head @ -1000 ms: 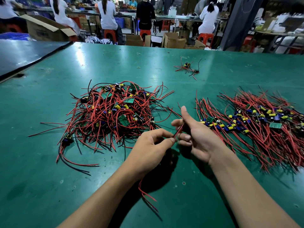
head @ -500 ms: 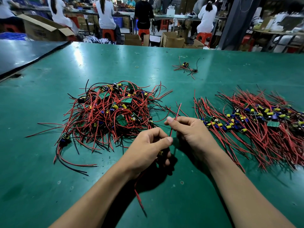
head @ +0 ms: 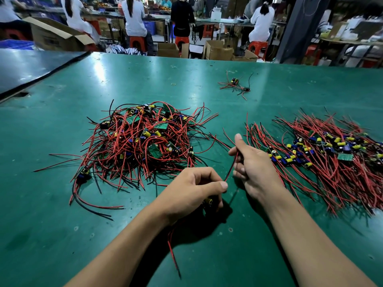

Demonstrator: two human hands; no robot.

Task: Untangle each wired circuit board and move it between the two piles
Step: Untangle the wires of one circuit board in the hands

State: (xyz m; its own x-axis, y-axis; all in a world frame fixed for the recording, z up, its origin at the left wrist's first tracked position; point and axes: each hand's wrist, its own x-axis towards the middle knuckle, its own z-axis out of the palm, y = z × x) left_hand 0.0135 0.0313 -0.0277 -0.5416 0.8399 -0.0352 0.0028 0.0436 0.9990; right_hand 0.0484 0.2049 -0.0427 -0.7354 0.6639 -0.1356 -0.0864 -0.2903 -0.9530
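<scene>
On my feed the left hand [head: 192, 189] sits low over the glossy green tabletop [head: 62, 224]. Its fingers curl round a small wired circuit board [head: 208, 201], of which I can make out only a yellow capacitor under the palm. Its thumb and forefinger pinch a thin red wire [head: 231, 166] that runs up and right into the right hand [head: 256, 165]. That hand grips the wire in curled fingers, its thumb standing straight up.

The held board sits in the gap between the two piles. Red and black leads [head: 173, 253] trail from under the left wrist onto the table.

To the left lies the tangled heap [head: 141, 141] of red and black wires, green boards and yellow capacitors. To the right lies the combed-out pile [head: 323, 162] of the same boards, its wires fanned toward me.

Farther back I see one stray board with loose wires [head: 235, 84], with a yellow rubber band [head: 173, 84] to its left. Beyond the table, people sit on orange stools [head: 137, 42] at benches, among open cardboard boxes [head: 167, 49].
</scene>
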